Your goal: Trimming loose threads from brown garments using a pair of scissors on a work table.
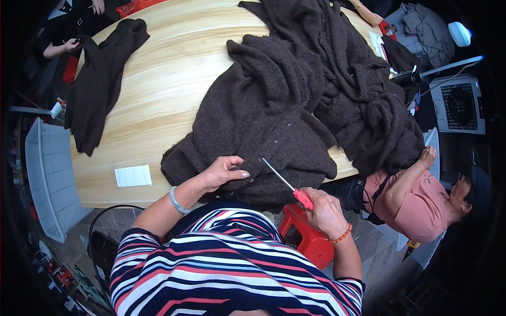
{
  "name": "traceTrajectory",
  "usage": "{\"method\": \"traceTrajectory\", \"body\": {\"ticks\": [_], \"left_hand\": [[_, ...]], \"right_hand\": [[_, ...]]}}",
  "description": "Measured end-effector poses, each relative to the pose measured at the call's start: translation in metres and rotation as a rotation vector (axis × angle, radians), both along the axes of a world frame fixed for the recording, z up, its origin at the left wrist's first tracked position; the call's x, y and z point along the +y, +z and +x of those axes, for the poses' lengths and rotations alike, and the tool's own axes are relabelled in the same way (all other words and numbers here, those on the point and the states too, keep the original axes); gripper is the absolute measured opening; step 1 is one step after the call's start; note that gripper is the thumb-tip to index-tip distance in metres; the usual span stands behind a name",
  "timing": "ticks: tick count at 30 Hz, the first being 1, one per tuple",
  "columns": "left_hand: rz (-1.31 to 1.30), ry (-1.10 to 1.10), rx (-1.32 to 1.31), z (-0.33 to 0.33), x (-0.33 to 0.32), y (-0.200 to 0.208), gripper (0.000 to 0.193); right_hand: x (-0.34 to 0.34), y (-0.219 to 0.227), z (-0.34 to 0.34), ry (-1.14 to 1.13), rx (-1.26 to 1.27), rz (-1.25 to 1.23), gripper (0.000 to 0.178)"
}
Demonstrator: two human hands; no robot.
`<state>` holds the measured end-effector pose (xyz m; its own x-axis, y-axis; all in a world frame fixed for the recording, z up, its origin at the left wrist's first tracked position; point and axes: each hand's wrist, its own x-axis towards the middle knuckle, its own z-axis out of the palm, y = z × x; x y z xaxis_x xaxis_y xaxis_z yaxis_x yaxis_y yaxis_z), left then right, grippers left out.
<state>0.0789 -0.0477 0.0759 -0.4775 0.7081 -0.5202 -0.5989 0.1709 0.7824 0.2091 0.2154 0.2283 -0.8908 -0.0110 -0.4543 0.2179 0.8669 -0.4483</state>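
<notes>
A dark brown knitted garment point(253, 110) lies bunched over the near middle of the table, its lower edge hanging at my lap. My left hand point(219, 174) is on its near left part, with fingers curled into the knit and thumb and forefinger a little apart. The other fingertips are hidden. My right hand point(324, 210) grips the red handle of a thin metal hook needle point(284, 180). The needle's shaft points up and left over the garment, with its tip a short way right of my left thumb.
More dark knitwear point(363, 89) is heaped at the right, beside a person in a pink shirt point(411, 203). Another dark knit piece point(105, 79) lies at the far left. A white card point(133, 176) rests on the wooden table point(163, 68). Below stands a red stool point(311, 242).
</notes>
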Motion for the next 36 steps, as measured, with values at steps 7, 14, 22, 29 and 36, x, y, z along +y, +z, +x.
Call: {"method": "traceTrajectory", "body": {"ticks": [7, 14, 22, 29, 36], "left_hand": [[-0.042, 0.125, -0.302, 0.009, -0.007, -0.007, 0.008], [-0.052, 0.165, -0.35, 0.018, -0.011, -0.016, 0.008], [-0.226, -0.068, 0.513, -0.012, 0.017, 0.015, 0.038], [-0.106, 0.028, 0.567, -0.007, 0.031, 0.003, 0.026], [-0.067, 0.038, 0.521, 0.003, 0.025, -0.026, 0.016]], "right_hand": [[-0.011, 0.002, 0.014, 0.243, -0.09, 0.021, 0.019], [-0.015, 0.001, 0.021, 0.219, -0.045, 0.036, 0.026], [-0.017, 0.0, 0.017, 0.101, 0.013, 0.024, 0.026], [-0.008, -0.002, 0.021, 0.006, -0.029, 0.125, 0.029], [-0.011, 0.0, 0.021, 0.088, -0.099, 0.163, 0.022]]}}
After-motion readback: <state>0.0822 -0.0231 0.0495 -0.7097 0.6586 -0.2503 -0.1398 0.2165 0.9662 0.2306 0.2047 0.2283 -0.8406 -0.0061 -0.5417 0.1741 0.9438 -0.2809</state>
